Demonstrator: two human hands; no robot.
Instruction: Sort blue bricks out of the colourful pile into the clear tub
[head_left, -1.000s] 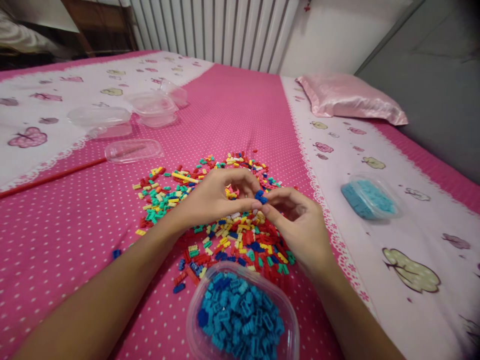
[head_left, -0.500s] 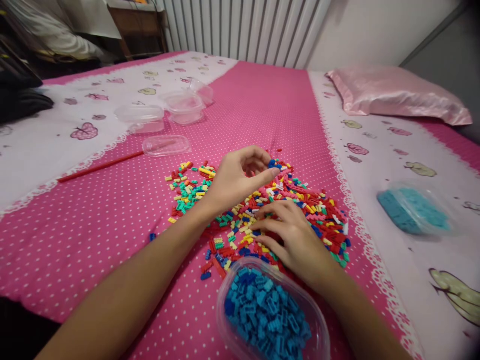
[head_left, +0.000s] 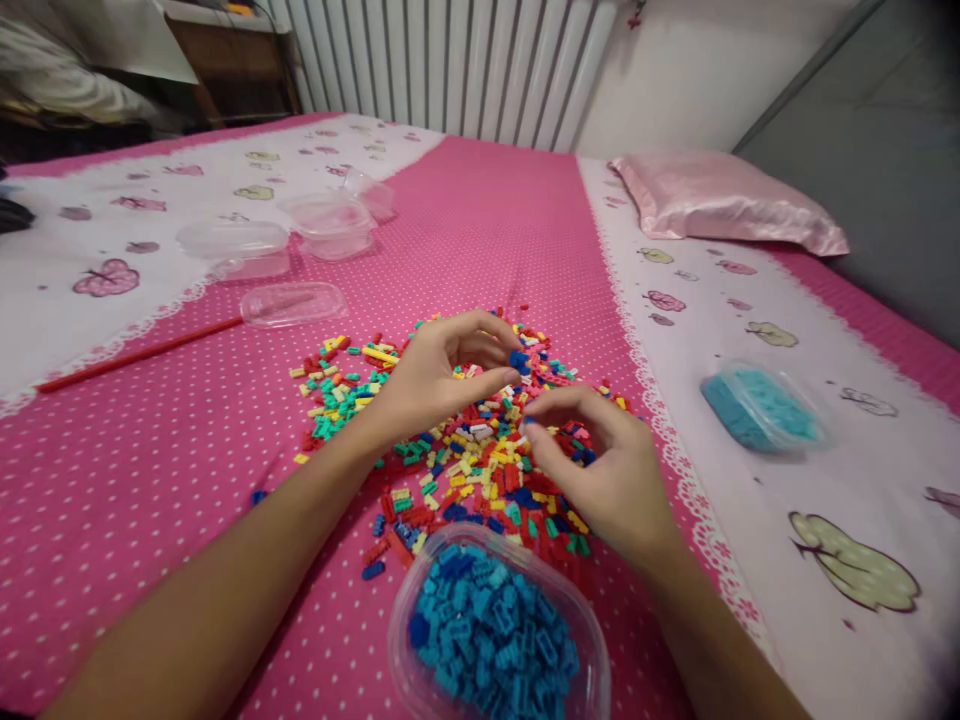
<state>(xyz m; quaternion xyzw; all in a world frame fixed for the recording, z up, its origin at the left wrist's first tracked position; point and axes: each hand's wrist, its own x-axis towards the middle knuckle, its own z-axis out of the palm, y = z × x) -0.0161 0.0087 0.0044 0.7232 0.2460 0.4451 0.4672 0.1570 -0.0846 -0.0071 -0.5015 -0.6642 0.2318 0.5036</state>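
Over a spread-out heap of small toy building bricks [head_left: 480, 455] in red, yellow, green, white and blue, both my hands are at work. My left hand [head_left: 442, 375] is closed, with dark blue bricks [head_left: 519, 362] between thumb and fingertips. Just to the right and nearer me, my right hand [head_left: 607, 460] pinches a small dark blue brick [head_left: 529, 421], mostly covered by the fingertips. Close in front of me stands a clear plastic tub [head_left: 600, 640] holding light blue bricks [head_left: 495, 630] and a few darker ones.
A second tub of light blue bricks [head_left: 761, 408] lies at the right. Clear containers [head_left: 330, 225], a lid [head_left: 326, 303] and a red stick [head_left: 142, 355] are at the left. A pink pillow [head_left: 727, 200] rests at the back right of the bed, before a radiator [head_left: 450, 70].
My right hand has risen from the heap and now pinches a blue brick close to my left hand. My left hand still holds blue bricks. The view has turned slightly right.
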